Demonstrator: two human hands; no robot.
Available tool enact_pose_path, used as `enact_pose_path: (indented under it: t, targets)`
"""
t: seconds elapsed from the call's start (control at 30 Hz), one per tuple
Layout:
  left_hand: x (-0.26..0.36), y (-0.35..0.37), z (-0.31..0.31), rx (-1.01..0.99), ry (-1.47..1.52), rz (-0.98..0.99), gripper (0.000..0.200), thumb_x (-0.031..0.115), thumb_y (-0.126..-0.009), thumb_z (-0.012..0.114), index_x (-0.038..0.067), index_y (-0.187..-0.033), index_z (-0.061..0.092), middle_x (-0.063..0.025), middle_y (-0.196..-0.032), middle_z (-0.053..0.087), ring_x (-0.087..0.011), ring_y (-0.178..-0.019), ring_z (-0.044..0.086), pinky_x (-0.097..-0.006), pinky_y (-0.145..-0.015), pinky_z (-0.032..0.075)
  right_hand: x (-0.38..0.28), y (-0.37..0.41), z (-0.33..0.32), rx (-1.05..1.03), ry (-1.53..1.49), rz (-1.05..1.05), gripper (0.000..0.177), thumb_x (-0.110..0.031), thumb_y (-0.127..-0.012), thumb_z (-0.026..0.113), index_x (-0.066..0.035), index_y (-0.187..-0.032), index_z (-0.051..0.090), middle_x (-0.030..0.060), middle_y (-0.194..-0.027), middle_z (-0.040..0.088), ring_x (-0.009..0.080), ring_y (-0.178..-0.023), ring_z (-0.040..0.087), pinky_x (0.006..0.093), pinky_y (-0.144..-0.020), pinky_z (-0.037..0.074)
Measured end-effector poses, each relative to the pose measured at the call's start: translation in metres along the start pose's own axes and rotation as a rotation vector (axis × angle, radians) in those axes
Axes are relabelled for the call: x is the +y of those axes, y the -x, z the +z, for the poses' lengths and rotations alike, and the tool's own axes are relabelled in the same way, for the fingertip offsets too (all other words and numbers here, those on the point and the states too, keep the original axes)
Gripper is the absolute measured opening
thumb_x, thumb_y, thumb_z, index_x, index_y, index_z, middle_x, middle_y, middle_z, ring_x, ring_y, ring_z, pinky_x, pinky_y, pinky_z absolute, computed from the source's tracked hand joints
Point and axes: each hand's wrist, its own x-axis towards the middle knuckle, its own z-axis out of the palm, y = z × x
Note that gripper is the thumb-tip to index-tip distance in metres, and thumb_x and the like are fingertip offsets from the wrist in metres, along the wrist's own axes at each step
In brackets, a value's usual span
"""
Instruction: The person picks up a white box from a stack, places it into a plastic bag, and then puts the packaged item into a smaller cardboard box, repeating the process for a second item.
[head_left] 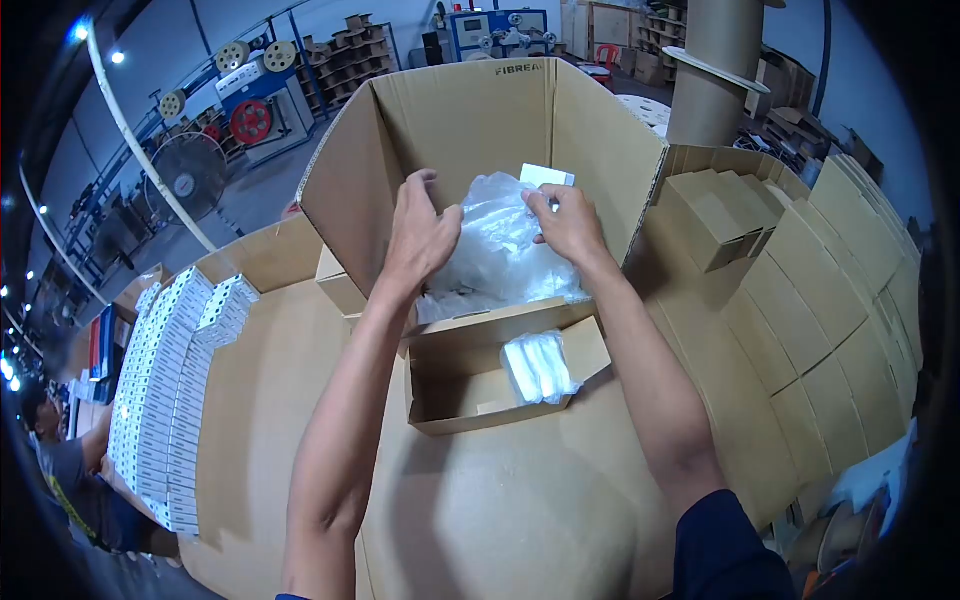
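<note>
Both hands up in big carton (470,110). My left hand (420,235) pinching clear plastic bag (495,250) at its left edge, fingers closed on film. My right hand (568,222) clamped on bag's top right, small white box (547,176) poking up just behind fingers. Bag sits inside carton, above small open tray box (470,385) with wrapped white pack (540,365).

Glossy crinkled plastic bag (500,240), matt cardboard box (480,110)
</note>
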Motion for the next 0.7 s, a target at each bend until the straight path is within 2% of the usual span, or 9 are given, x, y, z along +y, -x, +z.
enact_pose_path:
  t: [0.07, 0.1, 0.2, 0.23, 0.27, 0.33, 0.47, 0.6, 0.7]
  targets:
    - [0.037, -0.005, -0.023, -0.196, 0.138, -0.110, 0.061, 0.036, -0.091, 0.071, -0.003, -0.133, 0.053, -0.0215, -0.109, 0.070, -0.0347, -0.107, 0.068, -0.0408, -0.098, 0.053, 0.001, -0.002, 0.000, -0.017, -0.037, -0.055, 0.034, -0.029, -0.099, 0.067, 0.003, -0.089, 0.072, 0.0056, -0.076, 0.064, 0.0115, -0.068, 0.063, 0.0294, -0.059, 0.060]
    - [0.046, -0.003, -0.028, -0.207, 0.153, -0.035, 0.056, 0.045, -0.094, 0.071, -0.002, -0.123, 0.062, -0.0157, -0.096, 0.071, -0.0266, -0.093, 0.070, -0.0382, -0.086, 0.056, -0.004, 0.002, 0.001, 0.020, -0.050, -0.218, 0.037, -0.032, -0.096, 0.069, 0.001, -0.080, 0.069, 0.0110, -0.060, 0.064, 0.0212, -0.052, 0.067, 0.0376, -0.061, 0.052]
    - [0.058, -0.010, -0.042, -0.378, 0.354, -0.255, 0.039, 0.037, -0.100, 0.066, -0.001, -0.109, 0.070, -0.0066, -0.080, 0.067, -0.0145, -0.076, 0.066, -0.0316, -0.070, 0.054, -0.025, 0.022, -0.016, -0.077, 0.005, -0.280, 0.039, -0.034, -0.094, 0.073, 0.001, -0.078, 0.069, 0.0103, -0.059, 0.063, 0.0182, -0.052, 0.065, 0.0363, -0.061, 0.052]
    - [0.067, -0.004, -0.048, -0.313, 0.389, -0.240, 0.034, 0.030, -0.104, 0.061, -0.002, -0.100, 0.071, 0.0002, -0.071, 0.059, -0.0064, -0.065, 0.056, -0.0261, -0.060, 0.047, -0.033, 0.030, -0.024, -0.137, -0.017, -0.243, 0.043, -0.035, -0.095, 0.074, 0.001, -0.072, 0.067, 0.0057, -0.061, 0.062, 0.0132, -0.054, 0.062, 0.0340, -0.058, 0.050]
    - [0.073, 0.001, -0.059, -0.289, 0.364, -0.239, 0.033, 0.031, -0.105, 0.060, 0.000, -0.096, 0.070, 0.0021, -0.071, 0.056, -0.0061, -0.063, 0.050, -0.0250, -0.058, 0.042, -0.035, 0.036, -0.030, -0.168, -0.105, -0.227, 0.044, -0.035, -0.096, 0.073, 0.001, -0.071, 0.067, 0.0041, -0.061, 0.061, 0.0120, -0.056, 0.061, 0.0336, -0.057, 0.050]
    - [0.072, 0.014, -0.076, -0.298, 0.473, -0.243, 0.035, 0.031, -0.106, 0.059, 0.001, -0.092, 0.068, 0.0059, -0.072, 0.054, -0.0041, -0.064, 0.044, -0.0235, -0.058, 0.037, -0.042, 0.051, -0.041, -0.242, -0.282, -0.197, 0.046, -0.036, -0.098, 0.071, 0.000, -0.069, 0.065, 0.0009, -0.063, 0.059, 0.0096, -0.058, 0.060, 0.0327, -0.056, 0.049]
    - [0.090, 0.062, -0.120, -0.273, 0.677, -0.256, 0.036, 0.027, -0.107, 0.058, -0.001, -0.085, 0.063, 0.0064, -0.072, 0.051, -0.0047, -0.068, 0.042, -0.0247, -0.060, 0.037, -0.065, 0.100, -0.061, -0.259, -0.384, -0.183, 0.044, -0.034, -0.100, 0.070, -0.007, -0.067, 0.059, -0.0059, -0.066, 0.049, 0.0046, -0.064, 0.040, 0.0255, -0.060, 0.035]
    - [0.111, 0.122, -0.150, -0.171, 0.712, -0.240, 0.027, 0.021, -0.107, 0.057, 0.000, -0.092, 0.063, 0.0044, -0.078, 0.055, -0.0033, -0.074, 0.045, -0.0239, -0.064, 0.040, -0.076, 0.154, -0.066, -0.243, -0.519, -0.153, 0.043, -0.034, -0.100, 0.070, -0.008, -0.067, 0.061, -0.0058, -0.067, 0.050, 0.0039, -0.065, 0.042, 0.0232, -0.060, 0.034]
    - [0.132, 0.175, -0.168, -0.071, 0.845, -0.404, 0.026, 0.022, -0.109, 0.053, 0.001, -0.095, 0.061, 0.0040, -0.083, 0.056, -0.0037, -0.076, 0.046, -0.0235, -0.066, 0.040, -0.066, 0.203, -0.056, -0.191, -0.678, -0.046, 0.043, -0.039, -0.102, 0.066, -0.001, -0.081, 0.070, -0.0003, -0.073, 0.063, 0.0064, -0.068, 0.055, 0.0239, -0.063, 0.044]
